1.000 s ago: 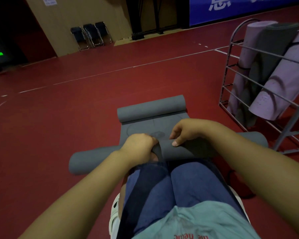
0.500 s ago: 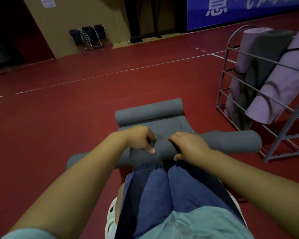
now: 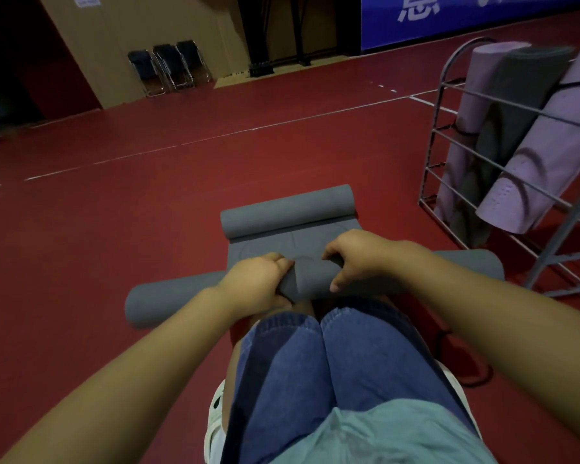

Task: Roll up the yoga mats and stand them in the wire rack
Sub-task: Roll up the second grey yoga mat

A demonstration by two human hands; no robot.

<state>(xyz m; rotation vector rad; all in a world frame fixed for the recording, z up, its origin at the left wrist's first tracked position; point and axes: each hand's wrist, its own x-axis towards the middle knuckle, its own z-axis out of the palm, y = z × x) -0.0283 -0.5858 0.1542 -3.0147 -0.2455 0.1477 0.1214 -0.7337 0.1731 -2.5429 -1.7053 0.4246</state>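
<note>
A grey yoga mat [image 3: 268, 244] lies on the red floor just beyond my knees. Its near part is a long roll [image 3: 168, 296] lying crosswise, and its far end curls into a smaller roll [image 3: 287, 211]. My left hand [image 3: 255, 279] grips the near roll at its middle, fingers curled over the top. My right hand [image 3: 355, 256] grips the same roll just to the right, thumb in front. The wire rack [image 3: 456, 135] stands at the right and holds purple rolled mats [image 3: 549, 152] and a dark grey one [image 3: 516, 112], all leaning.
I crouch with my jeans-clad knees [image 3: 318, 356] right behind the roll. A black cord [image 3: 469, 373] lies on the floor by my right foot. Folded chairs [image 3: 169, 67] stand by the far wall. Open red floor stretches left and ahead.
Both hands have shifted their grip on the near roll; the right hand lifted back on top. The flat stretch of mat between the two rolls stays short.
</note>
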